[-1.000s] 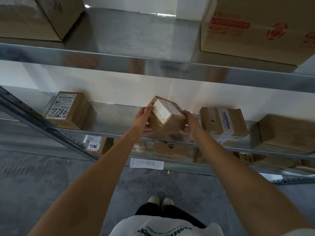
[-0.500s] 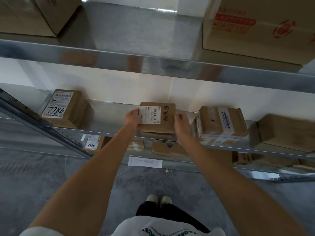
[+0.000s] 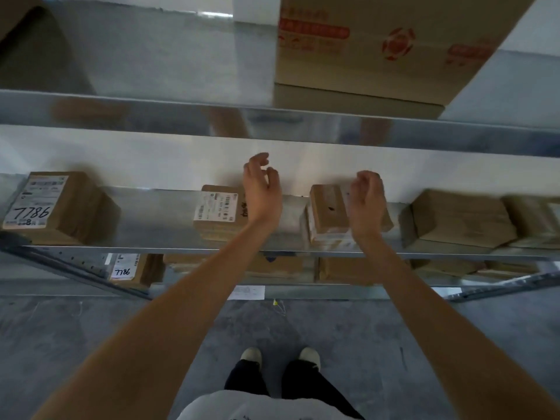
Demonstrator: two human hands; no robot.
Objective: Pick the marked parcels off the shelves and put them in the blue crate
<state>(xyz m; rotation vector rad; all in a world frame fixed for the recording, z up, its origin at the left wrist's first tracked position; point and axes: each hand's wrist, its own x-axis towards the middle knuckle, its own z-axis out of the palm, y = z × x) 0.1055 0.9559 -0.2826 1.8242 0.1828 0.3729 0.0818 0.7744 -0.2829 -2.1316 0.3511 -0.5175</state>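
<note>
Fingers (image 3: pixel 263 165) of your left hand (image 3: pixel 261 189) loosely curled, holding nothing; raised above labelled parcel (image 3: pixel 218 212) on middle shelf (image 3: pixel 157 218). Your right hand (image 3: pixel 365 198) likewise slack, empty, hovering in front of taped parcel (image 3: pixel 325 216) just right of labelled parcel. Box marked 7786 (image 3: pixel 51 204) well left of labelled parcel, same shelf. Blue crate not in view.

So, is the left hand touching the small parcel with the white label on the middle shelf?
Apart. In the head view the left hand is raised, fingers loosely curled against the white wall, clear of the labelled parcel.
</note>
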